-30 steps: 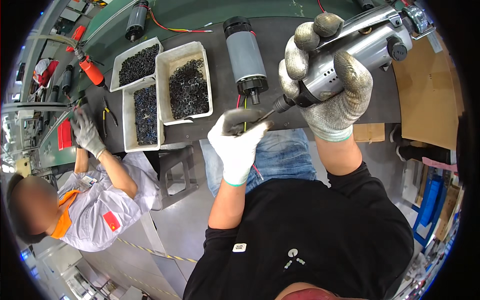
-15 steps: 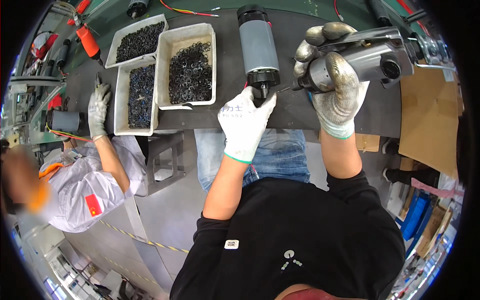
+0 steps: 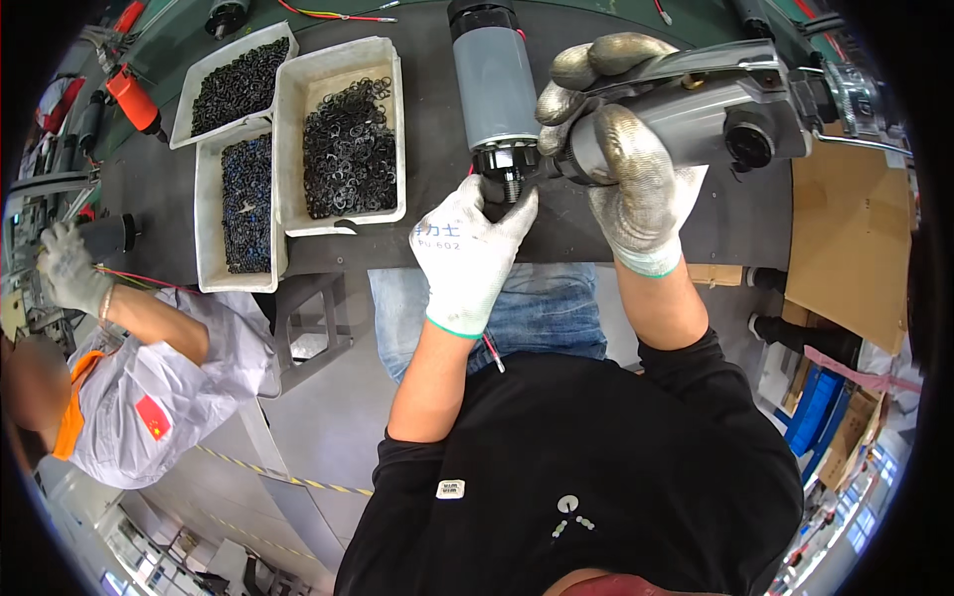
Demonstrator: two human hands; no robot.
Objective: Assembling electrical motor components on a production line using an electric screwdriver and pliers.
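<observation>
A grey cylindrical motor (image 3: pixel 494 89) with black end caps lies on the dark bench, its threaded shaft (image 3: pixel 512 185) pointing toward me. My left hand (image 3: pixel 472 233), in a white glove with grey fingertips, pinches around the shaft end with thumb and fingers. A grey pneumatic screwdriver (image 3: pixel 701 119) lies nearly level in my right hand (image 3: pixel 636 149), its gloved fingers wrapped round the body. The driver's nose points left and reaches the motor's end beside the shaft. Its tip is partly hidden there, and I cannot tell whether it touches.
White bins (image 3: pixel 396 129) full of small black rings stand left of the motor. An orange-handled driver (image 3: pixel 134 99) hangs at the far left. Beside me on the left, a co-worker's gloved hand (image 3: pixel 75 268) is at another motor (image 3: pixel 104 236). A cardboard sheet (image 3: pixel 845 248) stands at the right.
My right hand has brought the screwdriver left, up to the motor's end. My left hand stays at the shaft. The co-worker's hand has moved left, away from the bins. The view has shifted slightly.
</observation>
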